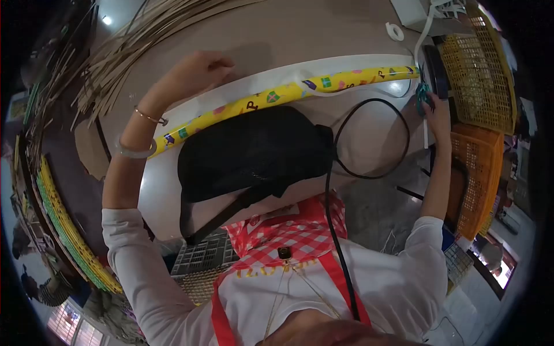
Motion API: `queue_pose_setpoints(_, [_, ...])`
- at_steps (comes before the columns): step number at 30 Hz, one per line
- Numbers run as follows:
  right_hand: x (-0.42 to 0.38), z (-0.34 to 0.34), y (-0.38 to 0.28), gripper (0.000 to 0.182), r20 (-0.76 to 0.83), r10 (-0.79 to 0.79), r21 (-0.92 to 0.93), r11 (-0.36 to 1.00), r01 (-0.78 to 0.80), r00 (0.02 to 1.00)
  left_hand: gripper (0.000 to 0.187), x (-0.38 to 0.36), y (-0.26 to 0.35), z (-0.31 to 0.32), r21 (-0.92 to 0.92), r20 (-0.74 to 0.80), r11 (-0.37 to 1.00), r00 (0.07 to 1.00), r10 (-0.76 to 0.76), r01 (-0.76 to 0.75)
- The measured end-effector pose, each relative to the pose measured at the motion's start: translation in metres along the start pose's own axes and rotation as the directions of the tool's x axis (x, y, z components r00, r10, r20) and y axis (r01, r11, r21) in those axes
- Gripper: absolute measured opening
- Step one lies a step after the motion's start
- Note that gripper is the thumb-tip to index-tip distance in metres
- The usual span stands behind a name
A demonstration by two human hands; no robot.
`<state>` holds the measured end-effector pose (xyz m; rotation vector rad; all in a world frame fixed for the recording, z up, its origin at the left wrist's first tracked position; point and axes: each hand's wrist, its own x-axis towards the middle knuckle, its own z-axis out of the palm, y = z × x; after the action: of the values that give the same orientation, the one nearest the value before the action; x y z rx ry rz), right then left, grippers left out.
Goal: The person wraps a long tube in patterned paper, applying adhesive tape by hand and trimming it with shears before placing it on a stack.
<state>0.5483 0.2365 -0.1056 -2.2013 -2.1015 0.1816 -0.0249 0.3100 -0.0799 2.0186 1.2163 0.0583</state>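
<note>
Both hands apart: left hand [199, 69] fisted, pressing the white sheet [346, 64]; right hand [437, 112] gripping teal scissors [422, 92] at the yellow strip [277, 95].

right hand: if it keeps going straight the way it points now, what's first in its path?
Likely the dark roll-like object just beyond the right hand, which grips teal-handled scissors at the yellow patterned strip. Depth unclear; the yellow basket sits beside it.

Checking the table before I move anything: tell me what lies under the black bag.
The black bag rests on the table, beside the yellow patterned strip. A black cable loops out from its right side. Anything beneath it is covered.
</note>
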Motion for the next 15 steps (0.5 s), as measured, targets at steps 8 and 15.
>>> queue_pose_setpoints(8, [-0.058, -0.026, -0.065, 0.048, 0.151, 0.415, 0.72, 0.576, -0.388, 0.897, 0.026, 0.014, 0.003, 0.005, -0.174, 0.113, 0.985, 0.993, 0.03, -0.01])
queue_pose_setpoints(15, [-0.069, -0.052, -0.262, 0.054, -0.002, -0.155, 0.74, 0.665, 0.105, 0.988, 0.025, 0.023, -0.002, 0.016, -0.125, 0.109, 0.982, 0.982, 0.152, -0.138])
